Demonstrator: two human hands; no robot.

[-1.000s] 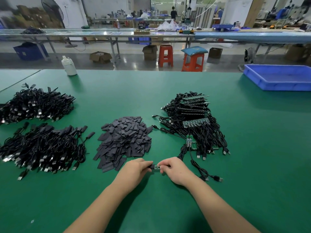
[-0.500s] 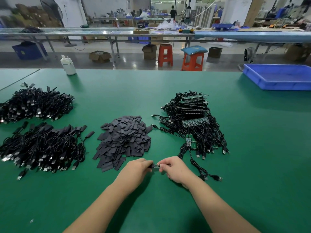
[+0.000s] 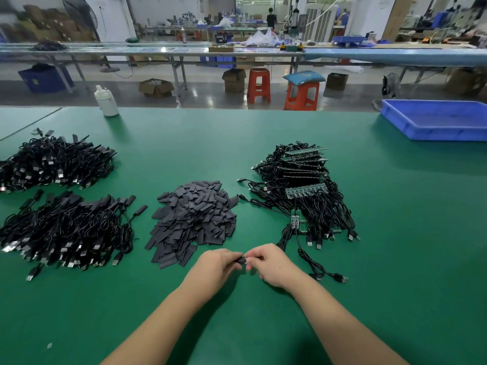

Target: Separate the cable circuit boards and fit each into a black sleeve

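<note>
My left hand (image 3: 216,264) pinches a black sleeve (image 3: 239,259) by its end, low over the green table. My right hand (image 3: 271,262) pinches a small cable circuit board (image 3: 247,260), whose tip meets the sleeve's mouth; only a sliver of board shows between the fingertips. Its black cable (image 3: 316,267) trails right to a USB plug. A heap of loose black sleeves (image 3: 192,219) lies just beyond my left hand. A pile of cables with joined green board strips (image 3: 303,191) lies beyond my right hand.
Two heaps of black cables lie at the left, one near (image 3: 66,230) and one farther back (image 3: 52,162). A white bottle (image 3: 106,101) stands at the table's far edge. A blue tray (image 3: 434,119) sits at the far right. Stools and benches stand beyond.
The gap between my hands has closed: less of the circuit board shows, as it has gone further into the sleeve. Both hands stay in the same spot on the table.
</note>
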